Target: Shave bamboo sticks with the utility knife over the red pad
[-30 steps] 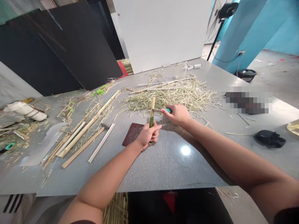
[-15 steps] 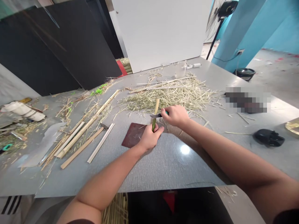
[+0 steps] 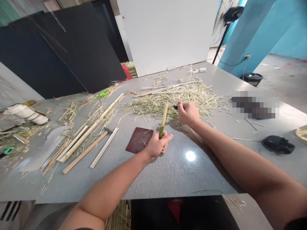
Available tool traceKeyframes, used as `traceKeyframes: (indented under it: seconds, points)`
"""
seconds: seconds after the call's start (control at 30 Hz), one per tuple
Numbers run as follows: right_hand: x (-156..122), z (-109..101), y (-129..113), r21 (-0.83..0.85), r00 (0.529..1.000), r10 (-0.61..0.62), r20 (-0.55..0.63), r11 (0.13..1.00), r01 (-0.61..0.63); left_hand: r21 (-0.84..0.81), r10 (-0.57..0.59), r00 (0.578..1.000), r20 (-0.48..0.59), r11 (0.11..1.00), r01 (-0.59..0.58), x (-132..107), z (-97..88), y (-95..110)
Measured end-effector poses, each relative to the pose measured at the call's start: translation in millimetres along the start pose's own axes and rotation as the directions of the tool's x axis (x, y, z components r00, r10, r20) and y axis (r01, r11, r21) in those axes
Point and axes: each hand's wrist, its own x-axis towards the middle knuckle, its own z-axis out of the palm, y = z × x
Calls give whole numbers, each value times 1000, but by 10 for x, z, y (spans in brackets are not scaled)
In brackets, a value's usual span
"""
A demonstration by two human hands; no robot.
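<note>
My left hand (image 3: 158, 143) is wrapped round the lower, green end of a bamboo stick (image 3: 164, 116). The stick leans slightly right, and its upper part is peeled pale yellow. In my right hand (image 3: 188, 112) is a knife (image 3: 173, 105) with a dark handle, its blade pointing left near the stick's top end; I cannot tell whether they touch. Beneath and left of my left hand lies a square of dark red-brown sandpaper (image 3: 138, 140). A heap of pale shavings (image 3: 182, 99) spreads on the table behind both hands.
Left on the grey table (image 3: 134, 179) lie a hammer (image 3: 87, 151), a pale split strip (image 3: 104, 148) and a long bamboo pole (image 3: 93, 126). A black mouse-like object (image 3: 278, 144) sits at the right. A white panel (image 3: 165, 35) stands at the back.
The knife in my right hand has moved up and right along the stick, from near the green part to its top. My left hand has shifted slightly right and down, still holding the stick.
</note>
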Motion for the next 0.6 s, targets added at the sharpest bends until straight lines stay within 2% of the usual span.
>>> traceKeyframes:
  seconds: [0.13,0.3,0.37,0.5,0.6]
  points:
    - [-18,-4,5,-18,999,-32,17,999,32,-84,-28,999,27,996,30,-11,-29,86]
    - [-219,38,-217,-26,960,-193,203,979,202,-85,-100,991,93,991,108,3,-80,161]
    - [-293,44,-306,-32,944,-225,242,970,239,-75,-116,987,110,989,124,-4,-93,180]
    - [-312,-19,-339,-41,946,-238,218,967,253,-39,-156,978,137,986,162,-57,-97,212]
    - [-198,-80,-229,-28,970,-198,142,978,204,-5,-238,943,232,969,246,-106,-88,208]
